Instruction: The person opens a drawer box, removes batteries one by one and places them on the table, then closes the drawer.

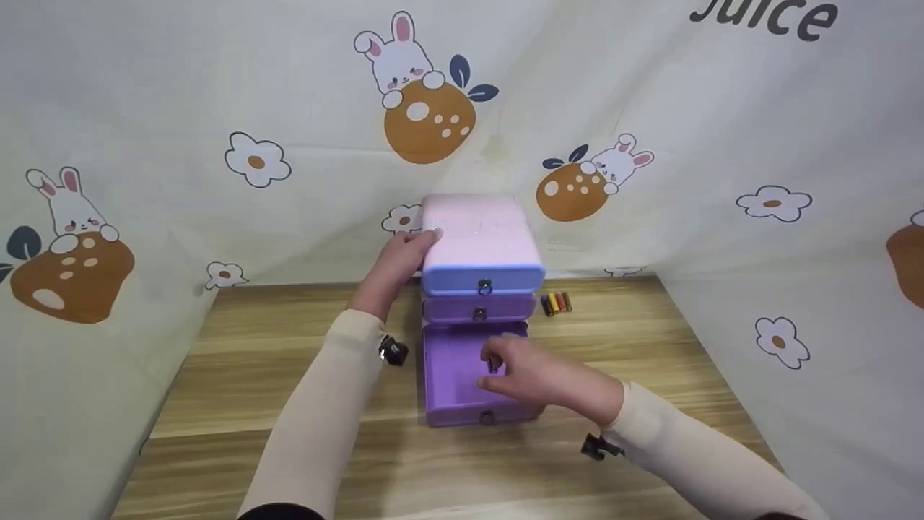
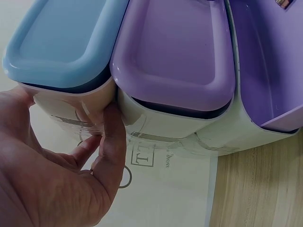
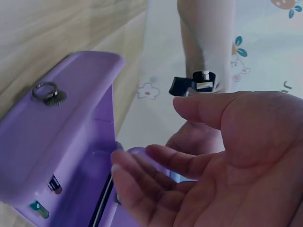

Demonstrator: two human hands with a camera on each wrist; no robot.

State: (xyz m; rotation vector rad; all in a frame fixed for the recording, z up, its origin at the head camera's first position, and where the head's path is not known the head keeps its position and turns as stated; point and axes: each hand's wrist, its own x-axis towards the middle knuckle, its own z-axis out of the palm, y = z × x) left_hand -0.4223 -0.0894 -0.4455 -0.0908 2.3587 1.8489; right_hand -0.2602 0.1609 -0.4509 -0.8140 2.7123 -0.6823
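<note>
A small drawer cabinet [image 1: 478,231] has a pink casing on top, a blue-fronted top drawer [image 1: 455,279] and a purple middle drawer [image 1: 444,308], both pushed in. Its purple bottom drawer [image 1: 451,372] is pulled out. My left hand [image 1: 404,258] grips the pink casing's left side, thumb over the top edge and bent fingers against the side wall. Over the open drawer is my right hand [image 1: 530,372], palm showing in the right wrist view, fingers loosely bent around nothing. A green battery [image 3: 40,209] and a dark battery [image 3: 55,184] lie inside that drawer.
Several coloured batteries [image 1: 556,302] lie in a row on the wooden table [image 1: 289,404], right of the cabinet. A printed cloth [image 1: 303,231] with rabbits and flowers hangs behind and at both sides. Ring pulls [image 3: 45,91] stick out from the drawer fronts.
</note>
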